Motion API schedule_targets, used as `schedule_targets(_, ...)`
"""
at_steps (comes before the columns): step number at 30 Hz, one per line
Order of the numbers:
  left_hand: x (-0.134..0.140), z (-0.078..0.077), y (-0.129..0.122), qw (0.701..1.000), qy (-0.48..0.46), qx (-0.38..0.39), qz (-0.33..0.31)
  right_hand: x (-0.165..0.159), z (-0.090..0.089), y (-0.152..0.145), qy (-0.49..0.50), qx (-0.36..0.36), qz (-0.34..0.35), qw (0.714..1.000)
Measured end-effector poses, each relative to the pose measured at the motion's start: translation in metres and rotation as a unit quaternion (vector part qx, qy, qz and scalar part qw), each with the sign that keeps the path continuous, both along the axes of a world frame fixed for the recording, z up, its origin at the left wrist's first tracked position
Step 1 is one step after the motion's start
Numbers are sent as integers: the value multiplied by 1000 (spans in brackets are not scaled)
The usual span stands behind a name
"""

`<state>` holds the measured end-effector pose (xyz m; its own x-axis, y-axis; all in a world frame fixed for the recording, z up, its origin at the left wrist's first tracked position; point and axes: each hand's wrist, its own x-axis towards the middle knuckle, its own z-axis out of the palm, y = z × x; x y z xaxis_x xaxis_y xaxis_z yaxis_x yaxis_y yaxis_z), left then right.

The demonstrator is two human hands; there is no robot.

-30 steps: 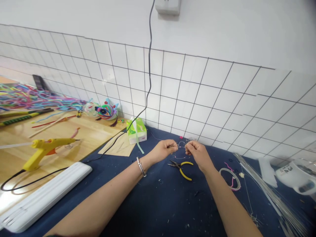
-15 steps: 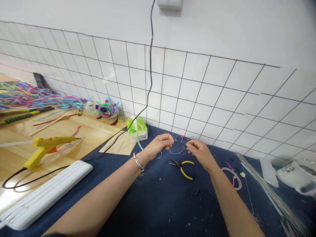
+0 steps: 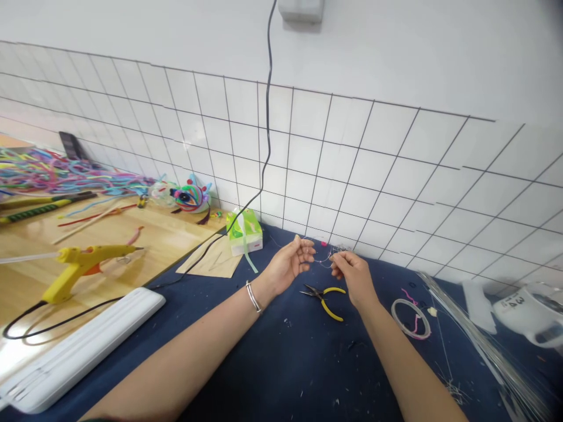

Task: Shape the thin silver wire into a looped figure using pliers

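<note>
My right hand (image 3: 352, 274) pinches a thin wire with small pinkish beads (image 3: 323, 261), its fingertips closed on the near loops. My left hand (image 3: 291, 265) is turned palm up beside it. Its lower fingers curl loosely, while thumb and forefinger seem to hold a fine end of the same wire. A small red piece (image 3: 324, 243) shows behind the wire. On the dark blue cloth (image 3: 281, 351) just below the hands lie yellow-handled pliers (image 3: 324, 298), jaws apart.
A tissue pack (image 3: 246, 234) stands left of my hands on a beige sheet (image 3: 211, 258). Farther left are a yellow glue gun (image 3: 83, 264) and a white power strip (image 3: 88, 346). A tape ring (image 3: 411, 318) and a wire bundle (image 3: 475, 334) lie right; a black cable (image 3: 268, 117) hangs ahead.
My left hand has rolled palm up and its lower fingers have loosened. The wire loop that hung below the left hand no longer shows there. My right hand stays nearly in place.
</note>
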<state>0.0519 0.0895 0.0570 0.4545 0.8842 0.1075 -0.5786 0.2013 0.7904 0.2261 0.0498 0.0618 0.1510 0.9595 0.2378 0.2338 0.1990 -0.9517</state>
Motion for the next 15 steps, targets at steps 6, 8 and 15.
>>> schedule_targets(6, 15, -13, -13, 999, 38, 26, 5, 0, -9, 3, 25, 24, -62, 997)
schedule_targets(8, 18, -18, -15, 996, 76, 42, 22, -4, -11, 3, 20, 22, -56, 998)
schedule_targets(15, 20, -29, -8, 985, 135, 88, 61, -13, -10, -1, -18, 22, -22, 999)
